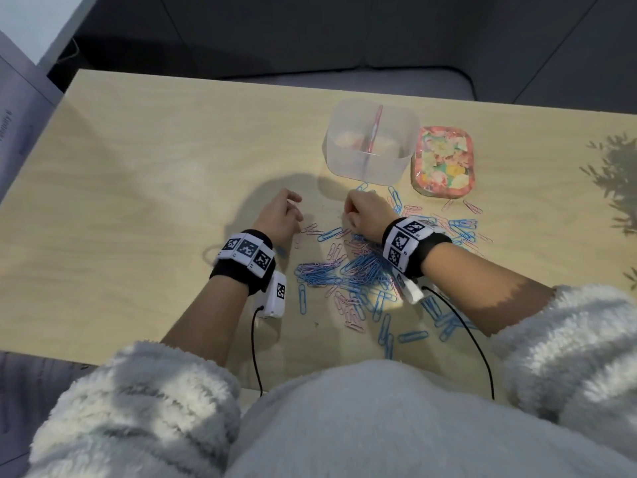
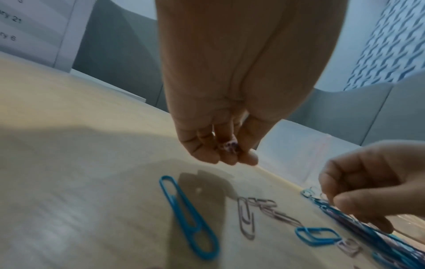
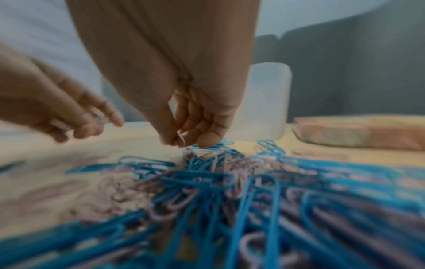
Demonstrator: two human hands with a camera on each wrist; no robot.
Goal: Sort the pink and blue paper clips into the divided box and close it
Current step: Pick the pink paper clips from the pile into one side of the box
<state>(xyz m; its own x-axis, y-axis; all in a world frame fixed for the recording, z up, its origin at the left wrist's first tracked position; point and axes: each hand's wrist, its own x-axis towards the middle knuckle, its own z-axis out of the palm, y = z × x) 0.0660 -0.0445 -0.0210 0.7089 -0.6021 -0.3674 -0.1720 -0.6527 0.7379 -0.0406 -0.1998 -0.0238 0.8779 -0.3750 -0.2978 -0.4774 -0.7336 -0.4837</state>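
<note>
A heap of pink and blue paper clips (image 1: 362, 267) lies on the table in front of me. Behind it stands the clear divided box (image 1: 370, 143), open, with its flowered lid (image 1: 443, 160) lying to its right. My left hand (image 1: 286, 210) hovers left of the heap, fingers curled round a few pink clips (image 2: 230, 147). At the heap's far edge my right hand (image 1: 358, 210) is curled, and its thumb and fingers pinch a pink clip (image 3: 181, 138) just above the pile. What the box holds is unclear.
The wooden table (image 1: 155, 160) has a single blue clip (image 2: 188, 216) and a few pink ones (image 2: 248, 218) lying loose below my left hand. A grey sofa (image 1: 344, 36) runs behind the far edge. A printed sheet (image 1: 17, 108) lies at the left.
</note>
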